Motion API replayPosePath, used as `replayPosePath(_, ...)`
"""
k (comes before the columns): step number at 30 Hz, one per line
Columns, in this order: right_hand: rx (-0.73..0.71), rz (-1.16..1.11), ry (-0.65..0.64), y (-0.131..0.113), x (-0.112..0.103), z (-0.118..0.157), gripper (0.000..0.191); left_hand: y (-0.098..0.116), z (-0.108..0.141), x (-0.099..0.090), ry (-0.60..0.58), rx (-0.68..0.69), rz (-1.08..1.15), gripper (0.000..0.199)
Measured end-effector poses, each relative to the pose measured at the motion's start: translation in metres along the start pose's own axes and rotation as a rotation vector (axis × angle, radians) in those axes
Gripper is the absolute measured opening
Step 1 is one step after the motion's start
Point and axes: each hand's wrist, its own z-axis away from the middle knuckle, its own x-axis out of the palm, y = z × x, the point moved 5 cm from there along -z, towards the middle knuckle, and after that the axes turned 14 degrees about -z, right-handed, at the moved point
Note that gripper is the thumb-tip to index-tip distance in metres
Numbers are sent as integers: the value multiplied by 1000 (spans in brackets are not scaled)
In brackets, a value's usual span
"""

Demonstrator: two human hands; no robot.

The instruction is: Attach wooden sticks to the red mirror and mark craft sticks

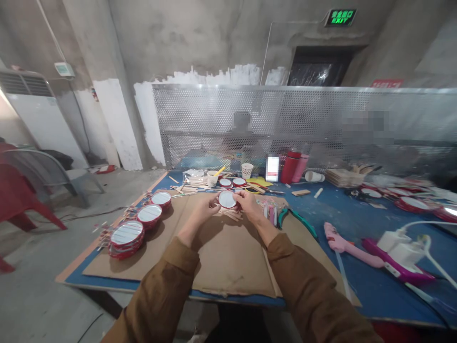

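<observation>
A green exit sign point(340, 18) reads "EXIT" beneath a line of Chinese characters.

red-rim rnd disc point(227, 199) | wht face | tilted | hand-held

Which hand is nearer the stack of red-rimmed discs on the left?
Left. The left hand is right of the stack of red-rimmed discs; the right hand is farther right, beyond the disc both hands hold.

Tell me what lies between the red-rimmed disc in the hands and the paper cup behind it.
Another red-rimmed disc lies between the held disc and the paper cup, as the head view shows.
</observation>
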Motion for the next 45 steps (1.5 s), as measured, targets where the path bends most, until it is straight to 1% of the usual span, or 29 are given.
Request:
replayPosePath(4,8,0,4,0,0,1,15,3,1,-4,-32,-24,4,57)
replayPosePath(7,19,6,4,-2,0,2,16,9,2,-2,-51,-33,41,56)
replayPosePath(9,33,15,1,-2,0,3,16,10,1,0,-12,-59,59,54)
replayPosePath(12,63,38,-11,-2,1,5,16,6,1,-1,103,-159,84,40)
replayPosePath(14,79,59,-27,-2,3,7,15,3,0,-2,128,-223,116,34)
replayPosePath(19,109,118,-93,3,15,13,16,2,2,-4,71,-285,153,32)
replayPosePath(21,120,159,-119,5,21,14,18,0,3,-2,39,-300,156,31)
replayPosePath(23,124,224,-125,5,21,14,21,-5,5,2,18,-340,151,29)
replayPosePath(25,109,315,-85,-1,10,9,21,-10,5,8,10,-383,148,28)
replayPosePath(26,93,371,-41,-6,-1,6,20,-12,5,10,11,-399,150,28)
replayPosePath(28,50,500,101,-21,-33,-1,16,-15,5,14,6,-424,154,27)
replayPosePath(31,31,732,367,-42,-89,-7,21,-15,5,16,-2,-459,148,24)
replayPosePath(33,79,870,481,-46,-117,-6,23,-14,4,16,4,-462,140,21)
replayPosePath(34,105,925,505,-46,-126,-6,22,-14,4,15,8,-460,139,19)
replayPosePath(35,127,974,513,-43,-132,-6,22,-14,4,15,14,-461,139,17)
replayPosePath(37,155,1051,498,-37,-136,-7,19,-15,4,14,25,-469,139,14)
replayPosePath(39,155,1109,481,-31,-133,-9,18,-16,3,13,34,-465,144,12)
replayPosePath(41,137,1148,481,-27,-129,-12,23,-16,3,12,41,-447,149,11)
replayPosePath(43,117,1162,489,-24,-127,-15,27,-17,3,13,36,-436,155,13)
replayPosePath(45,105,1146,497,-21,-127,-19,26,-18,5,13,24,-447,164,17)
